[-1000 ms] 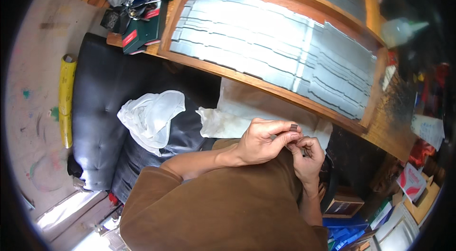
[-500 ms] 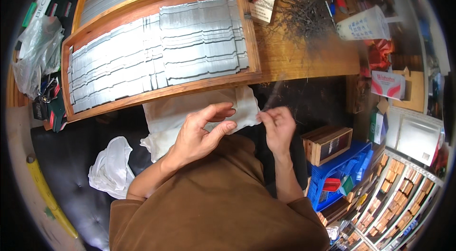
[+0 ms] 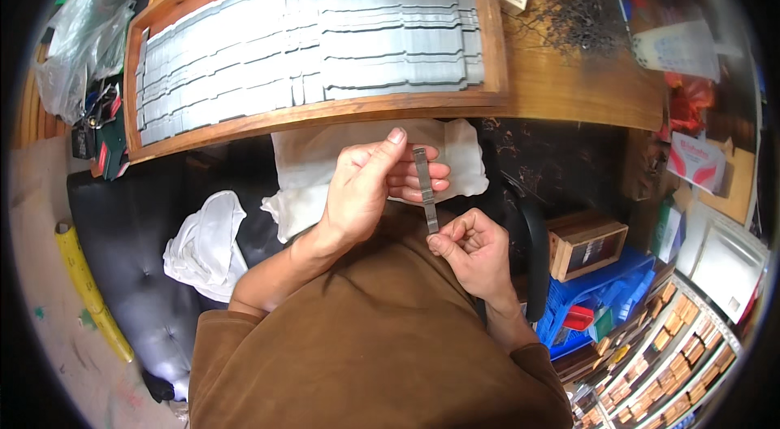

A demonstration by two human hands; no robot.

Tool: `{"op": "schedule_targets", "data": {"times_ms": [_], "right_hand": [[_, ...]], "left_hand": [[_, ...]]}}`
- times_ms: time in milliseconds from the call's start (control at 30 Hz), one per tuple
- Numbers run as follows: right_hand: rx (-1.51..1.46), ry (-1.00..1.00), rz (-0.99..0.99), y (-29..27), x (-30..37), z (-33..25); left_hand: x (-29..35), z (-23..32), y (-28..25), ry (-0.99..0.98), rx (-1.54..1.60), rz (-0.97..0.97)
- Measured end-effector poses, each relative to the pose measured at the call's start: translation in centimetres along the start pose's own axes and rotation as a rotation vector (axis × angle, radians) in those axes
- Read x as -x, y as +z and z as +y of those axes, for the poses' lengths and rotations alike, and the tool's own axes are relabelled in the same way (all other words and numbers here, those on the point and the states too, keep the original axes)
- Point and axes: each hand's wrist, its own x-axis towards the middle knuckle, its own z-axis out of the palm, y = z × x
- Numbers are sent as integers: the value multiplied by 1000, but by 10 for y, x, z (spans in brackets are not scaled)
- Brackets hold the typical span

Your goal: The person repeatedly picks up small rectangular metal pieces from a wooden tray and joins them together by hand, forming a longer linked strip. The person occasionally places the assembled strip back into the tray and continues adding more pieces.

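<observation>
A thin, flat grey metal strip [image 3: 425, 185] with stepped edges is held above my lap. The thumb and fingers of my right hand [image 3: 479, 254] pinch its lower end. My left hand [image 3: 357, 189] is half turned up, its thumb raised apart and its fingers stretched out behind the strip's upper part; whether they touch it I cannot tell. Beyond the hands, a shallow wooden tray [image 3: 325, 114] holds rows of similar-looking metal pieces [image 3: 390, 47]. A white cloth [image 3: 301, 157] lies under the tray's front edge, partly behind my left hand.
A crumpled white cloth [image 3: 207, 246] rests on the black seat at left. To the right stand a small wooden box [image 3: 589, 246] and a blue basket [image 3: 561, 307]. On the table are a pile of thin dark pieces [image 3: 589, 19] and a plastic cup [image 3: 678, 49].
The view has shifted, with the tray now higher in it. The strip, not distinguishable before, now shows in my right hand's pinch. My left fingers have spread out behind it.
</observation>
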Motion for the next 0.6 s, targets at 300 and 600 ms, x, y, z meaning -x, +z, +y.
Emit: {"op": "schedule_targets", "data": {"times_ms": [300,600], "right_hand": [[90,20,-47,5,-1,-4],[82,29,-50,9,-4,-3]], "left_hand": [[8,5,-9,49,-83,38],[5,8,-15,-75,173,18]]}}
